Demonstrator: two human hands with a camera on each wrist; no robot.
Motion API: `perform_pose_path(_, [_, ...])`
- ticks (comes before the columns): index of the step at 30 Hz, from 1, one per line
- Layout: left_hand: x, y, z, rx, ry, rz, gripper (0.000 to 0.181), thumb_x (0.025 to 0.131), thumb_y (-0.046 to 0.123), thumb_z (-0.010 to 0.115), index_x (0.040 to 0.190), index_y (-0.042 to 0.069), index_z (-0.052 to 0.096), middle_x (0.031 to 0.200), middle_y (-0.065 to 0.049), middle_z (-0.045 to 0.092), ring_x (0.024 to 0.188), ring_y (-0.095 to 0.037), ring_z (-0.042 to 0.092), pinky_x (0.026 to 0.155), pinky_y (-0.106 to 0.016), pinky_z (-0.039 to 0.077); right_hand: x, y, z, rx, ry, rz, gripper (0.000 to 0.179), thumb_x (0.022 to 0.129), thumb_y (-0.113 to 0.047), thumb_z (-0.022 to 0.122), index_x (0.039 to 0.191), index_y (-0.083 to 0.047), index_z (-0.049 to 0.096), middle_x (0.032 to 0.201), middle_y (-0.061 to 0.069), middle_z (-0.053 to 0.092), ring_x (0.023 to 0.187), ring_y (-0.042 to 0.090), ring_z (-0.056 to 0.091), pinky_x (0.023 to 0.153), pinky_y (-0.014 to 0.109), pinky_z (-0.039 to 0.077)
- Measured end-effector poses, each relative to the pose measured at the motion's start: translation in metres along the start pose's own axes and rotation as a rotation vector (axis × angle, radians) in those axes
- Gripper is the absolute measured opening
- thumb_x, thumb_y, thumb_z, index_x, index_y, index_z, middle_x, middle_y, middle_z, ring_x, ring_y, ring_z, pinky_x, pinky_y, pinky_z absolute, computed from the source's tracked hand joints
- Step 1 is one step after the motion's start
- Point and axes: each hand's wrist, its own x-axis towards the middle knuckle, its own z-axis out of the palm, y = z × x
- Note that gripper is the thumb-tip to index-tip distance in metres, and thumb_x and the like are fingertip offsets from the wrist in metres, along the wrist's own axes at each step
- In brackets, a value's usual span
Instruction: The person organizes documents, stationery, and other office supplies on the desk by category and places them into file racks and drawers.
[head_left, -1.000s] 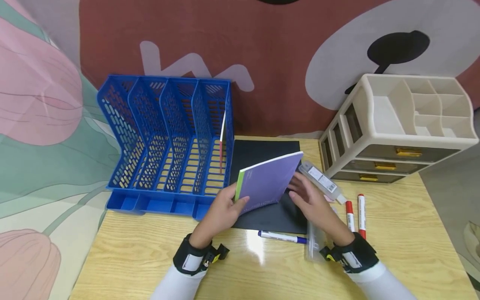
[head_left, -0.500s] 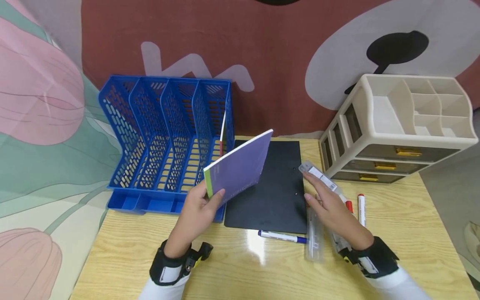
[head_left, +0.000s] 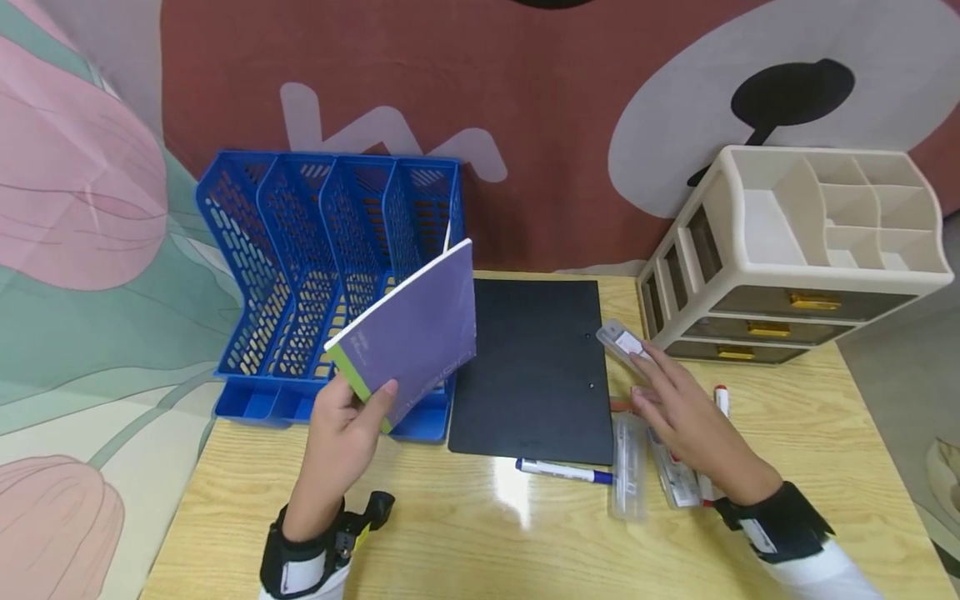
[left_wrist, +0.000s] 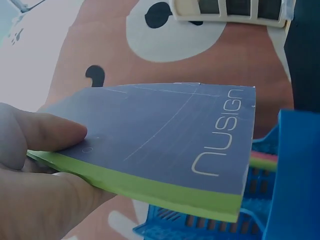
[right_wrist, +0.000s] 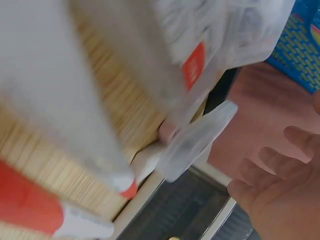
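Note:
My left hand [head_left: 341, 437] grips a purple notebook [head_left: 420, 329] by its green spine, thumb on the cover. The notebook is tilted in front of the right part of a blue file rack [head_left: 393, 218], hiding some of its slots. In the left wrist view the cover of the notebook [left_wrist: 165, 130] reads "nusign". My right hand [head_left: 693, 421], fingers loosely extended, hovers over a clear plastic case with a white label [head_left: 618, 337] right of a black board [head_left: 532, 367]. The right wrist view shows that hand [right_wrist: 285, 187] holding nothing.
A blue-capped marker [head_left: 562, 472] lies before the board. Further clear cases [head_left: 628, 483] and a red-capped marker [head_left: 722, 400] lie to the right. A cream drawer organizer [head_left: 750, 258] stands at the back right, against the printed cloth. A thin white-edged item stands in the rack's rightmost slot.
My left hand has carried the notebook left, from above the black board to the front of the rack. My right hand has come away from the notebook and moved right, over the cases.

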Motion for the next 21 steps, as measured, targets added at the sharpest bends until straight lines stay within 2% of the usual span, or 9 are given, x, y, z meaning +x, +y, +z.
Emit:
perform_pose_path(7, [-0.008, 0.003, -0.017, 0.060, 0.106, -0.007, 0.039, 0.094, -0.008, 0.052, 0.131, 0.003, 0.059, 0.125, -0.018, 0.067, 0.109, -0.012, 0.065, 0.086, -0.018, 0.054, -0.009, 0.013, -0.004, -0.169, 0.029, -0.066, 0.066, 0.088, -0.032, 0.067, 0.147, -0.012, 0.044, 0.153, 0.019, 0.037, 0.138, 0.043, 0.032, 0.108, 0.065, 0.032])
perform_pose_path(12, [-0.010, 0.004, -0.024, 0.088, 0.186, -0.001, 0.039, 0.093, -0.010, 0.052, 0.129, 0.003, 0.061, 0.121, -0.018, 0.068, 0.105, -0.011, 0.067, 0.082, -0.017, 0.055, -0.014, 0.019, -0.007, -0.231, 0.051, -0.108, 0.068, 0.084, -0.031, 0.070, 0.144, -0.009, 0.046, 0.152, 0.021, 0.038, 0.137, 0.044, 0.032, 0.110, 0.061, 0.029])
perform_pose_path(15, [-0.009, 0.004, -0.026, 0.096, 0.231, -0.006, 0.039, 0.092, -0.010, 0.053, 0.128, 0.004, 0.062, 0.120, -0.017, 0.069, 0.104, -0.013, 0.067, 0.081, -0.017, 0.056, -0.019, 0.022, -0.007, -0.233, 0.052, -0.100, 0.067, 0.084, -0.031, 0.070, 0.144, -0.008, 0.047, 0.151, 0.022, 0.039, 0.136, 0.045, 0.033, 0.112, 0.061, 0.028])
perform_pose_path(21, [-0.001, -0.005, -0.025, 0.080, 0.253, -0.042, 0.043, 0.094, -0.007, 0.052, 0.133, 0.011, 0.060, 0.126, -0.015, 0.067, 0.109, -0.015, 0.065, 0.084, -0.019, 0.055, -0.032, 0.027, -0.009, -0.224, 0.027, -0.053, 0.068, 0.086, -0.029, 0.069, 0.145, -0.009, 0.045, 0.151, 0.024, 0.038, 0.137, 0.046, 0.031, 0.118, 0.057, 0.018])
